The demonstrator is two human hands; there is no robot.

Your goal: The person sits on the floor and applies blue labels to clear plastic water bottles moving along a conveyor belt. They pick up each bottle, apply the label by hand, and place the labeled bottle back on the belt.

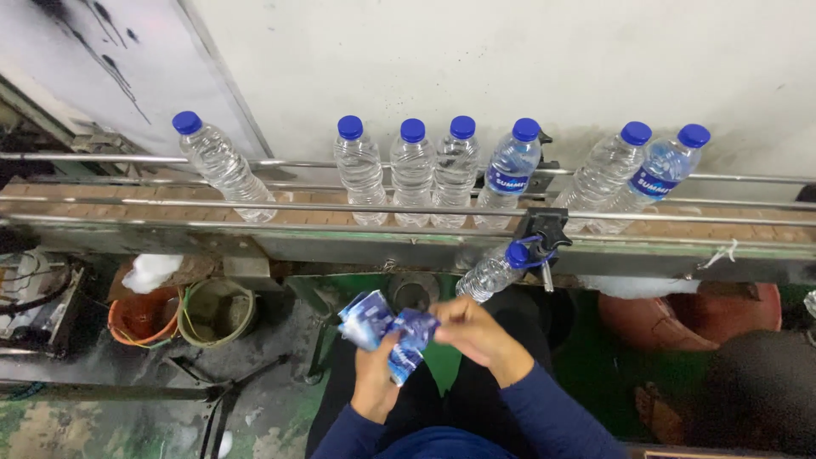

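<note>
Nearest, the left hand [374, 374] is clenched on a fanned stack of blue-and-white plastic label sleeves [387, 327], low centre; the right hand [474, 333] pinches 1 sleeve's edge, apparently separating it. Next likely needs that sleeve opened for the clear blue-capped bottle [495, 270] hanging below the conveyor rail [170, 221].

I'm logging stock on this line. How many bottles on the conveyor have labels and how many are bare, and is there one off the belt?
Labelled bottles on the conveyor: 2
Bare bottles on the conveyor: 5
Bare bottle off the belt, on the lap: 1
Total: 8
</note>
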